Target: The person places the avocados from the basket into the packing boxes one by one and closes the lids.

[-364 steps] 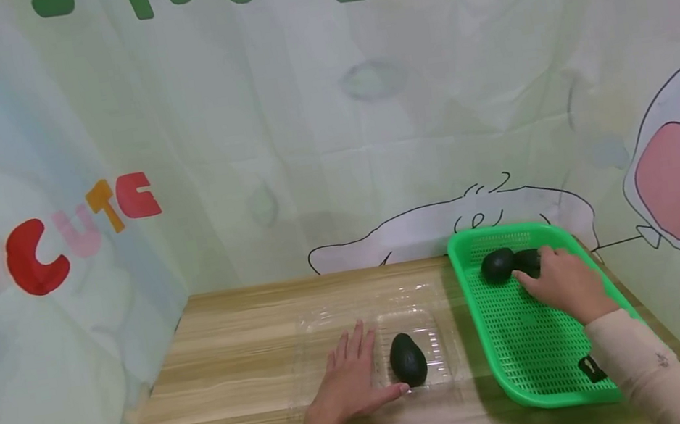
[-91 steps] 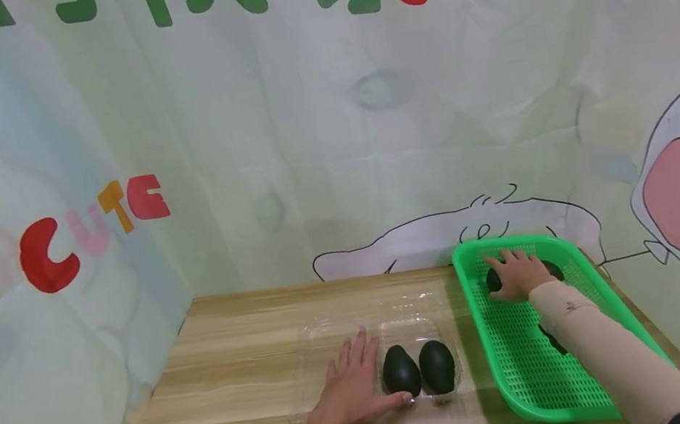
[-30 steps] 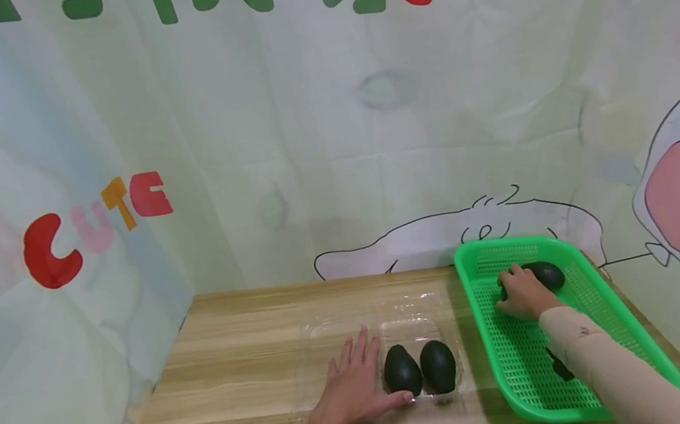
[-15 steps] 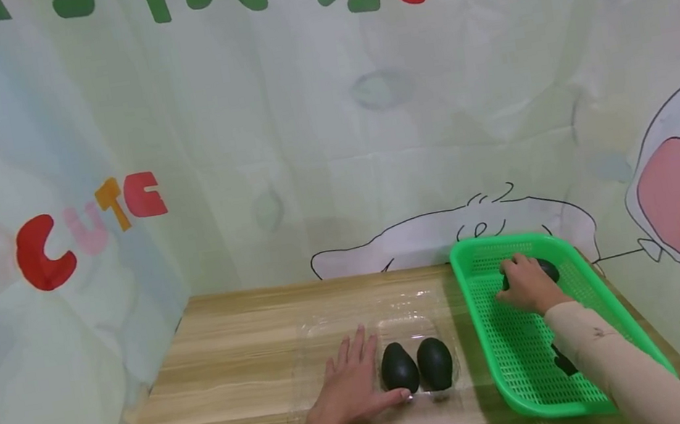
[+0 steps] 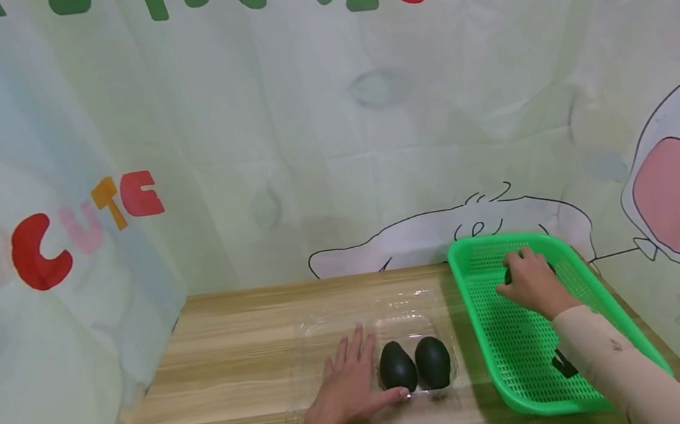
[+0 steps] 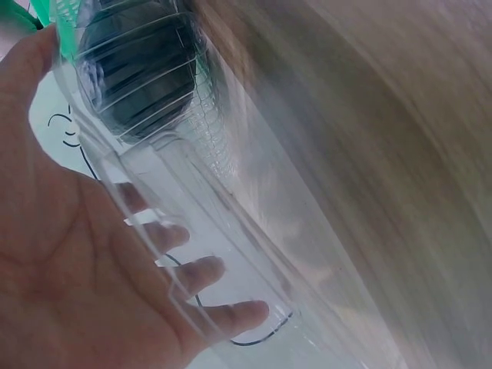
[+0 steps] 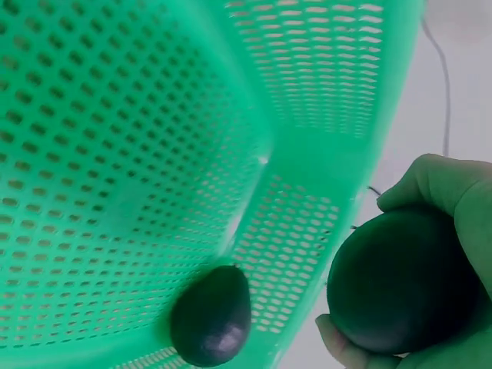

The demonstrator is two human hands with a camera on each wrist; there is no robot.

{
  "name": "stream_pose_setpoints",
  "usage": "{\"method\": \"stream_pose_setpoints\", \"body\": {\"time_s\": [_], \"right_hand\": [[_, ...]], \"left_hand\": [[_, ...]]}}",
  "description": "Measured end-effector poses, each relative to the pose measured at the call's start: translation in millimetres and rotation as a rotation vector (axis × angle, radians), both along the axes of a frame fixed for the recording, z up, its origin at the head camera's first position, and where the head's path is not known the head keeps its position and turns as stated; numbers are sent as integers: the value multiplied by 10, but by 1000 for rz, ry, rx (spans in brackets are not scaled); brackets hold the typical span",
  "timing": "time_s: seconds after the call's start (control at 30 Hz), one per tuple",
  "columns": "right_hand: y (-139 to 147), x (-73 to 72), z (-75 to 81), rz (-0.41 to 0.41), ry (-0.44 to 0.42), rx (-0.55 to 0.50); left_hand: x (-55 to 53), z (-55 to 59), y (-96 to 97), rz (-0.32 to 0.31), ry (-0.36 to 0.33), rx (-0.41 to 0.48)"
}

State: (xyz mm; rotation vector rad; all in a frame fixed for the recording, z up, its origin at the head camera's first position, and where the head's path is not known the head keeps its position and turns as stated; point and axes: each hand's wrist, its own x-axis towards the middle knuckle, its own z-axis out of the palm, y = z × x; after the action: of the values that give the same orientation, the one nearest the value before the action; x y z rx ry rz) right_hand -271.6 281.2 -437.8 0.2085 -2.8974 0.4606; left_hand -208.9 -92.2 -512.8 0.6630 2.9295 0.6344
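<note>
My left hand (image 5: 348,387) lies with spread fingers on the clear plastic clamshell box (image 5: 404,325), its thumb at the near edge. Inside that box, side by side, sit two dark avocados, a left one (image 5: 398,367) and a right one (image 5: 433,362). Over the far end of the green basket (image 5: 473,317), my right hand (image 5: 537,283) grips another avocado (image 7: 400,280), fingers and thumb curled round it. The right wrist view shows a further avocado (image 7: 212,317) resting on the basket floor; in the head view the hand mostly hides it.
The basket stands at the right of the wooden table (image 5: 232,374), close to the box. A printed cloth backdrop (image 5: 328,133) rises behind the table and along both sides. The box's transparent lid part (image 5: 313,340) lies under my left hand.
Twelve seconds ago the box held one avocado; now two. The right hand closed its fingers round an avocado in the basket and has raised it slightly. The left hand has kept its place.
</note>
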Motion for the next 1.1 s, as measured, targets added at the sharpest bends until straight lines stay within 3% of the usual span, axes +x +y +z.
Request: {"method": "stream_pose_setpoints", "body": {"time_s": [0.3,0.67,1.1], "right_hand": [[-107,144,131,-41,9,-61],[-281,429,260,-78,52,-143],[-567,657,255,-90,42,-184]], "left_hand": [[-29,5,-1,8,5,6],[-40,-5,-3,7,1,5],[-10,-2,-9,2,-1,9]]}}
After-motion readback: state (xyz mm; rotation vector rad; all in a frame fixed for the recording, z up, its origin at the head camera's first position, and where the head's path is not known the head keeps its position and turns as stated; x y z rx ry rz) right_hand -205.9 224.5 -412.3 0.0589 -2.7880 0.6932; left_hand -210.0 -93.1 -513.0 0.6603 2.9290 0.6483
